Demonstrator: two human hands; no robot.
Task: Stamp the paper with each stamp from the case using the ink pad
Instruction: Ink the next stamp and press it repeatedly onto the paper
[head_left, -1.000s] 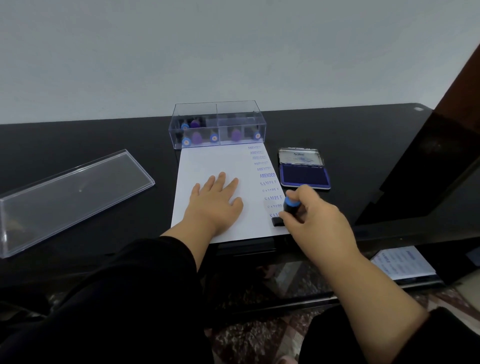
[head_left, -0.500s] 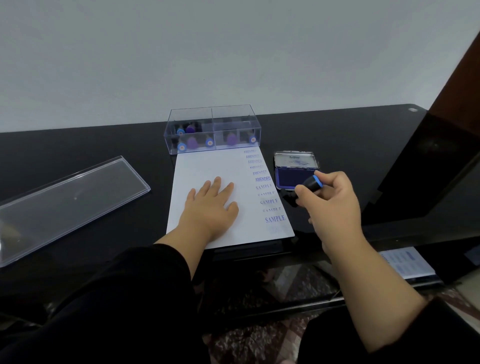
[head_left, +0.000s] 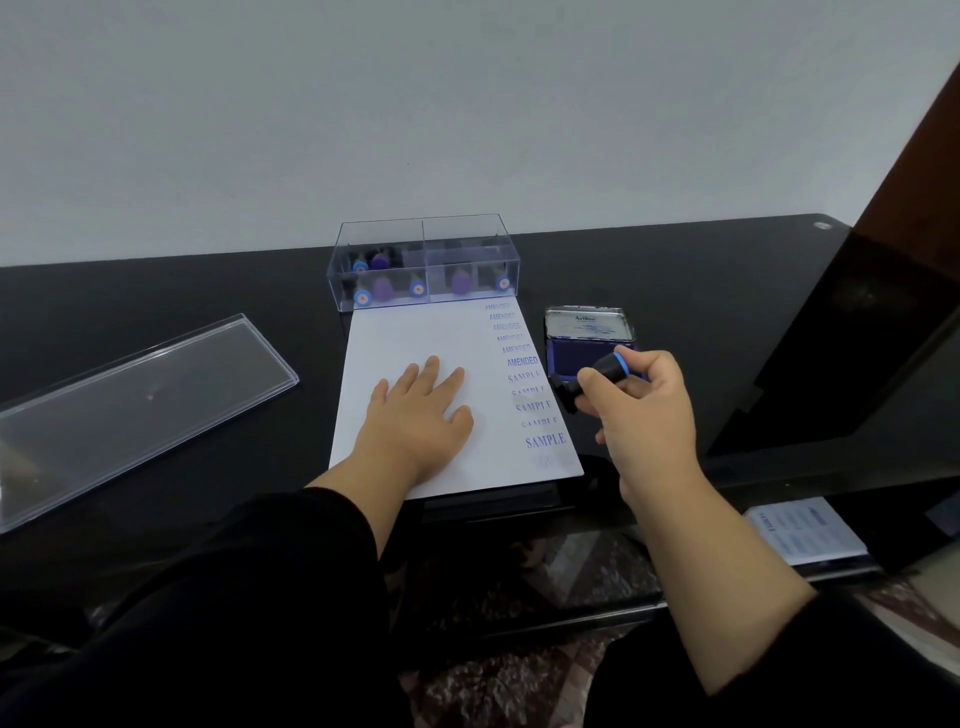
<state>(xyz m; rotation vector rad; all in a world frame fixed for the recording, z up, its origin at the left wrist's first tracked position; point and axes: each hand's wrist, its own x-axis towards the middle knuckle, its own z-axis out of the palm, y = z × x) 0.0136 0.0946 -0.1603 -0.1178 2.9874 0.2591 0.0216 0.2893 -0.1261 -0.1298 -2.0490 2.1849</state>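
Observation:
A white paper (head_left: 415, 338) lies on the black table, with a column of blue AMENDED and SAMPLE prints down its right edge. My left hand (head_left: 415, 415) rests flat on the sheet, fingers straight. My right hand (head_left: 641, 410) grips a black stamp with a blue ring (head_left: 605, 371), tilted on its side, held in the air just in front of the open blue ink pad (head_left: 571, 353). The clear stamp case (head_left: 423, 262) stands behind the paper, holding several stamps with blue and purple tops.
The case's clear lid (head_left: 130, 395) lies at the left on the black table (head_left: 675, 280). A printed sheet (head_left: 800, 535) sits on a lower shelf at the right. A dark panel (head_left: 857, 338) rises along the right side.
My right hand lifted the stamp off the paper's lower right, leaving a faint print below the last SAMPLE, and carried it up and right toward the ink pad. My left hand stayed put.

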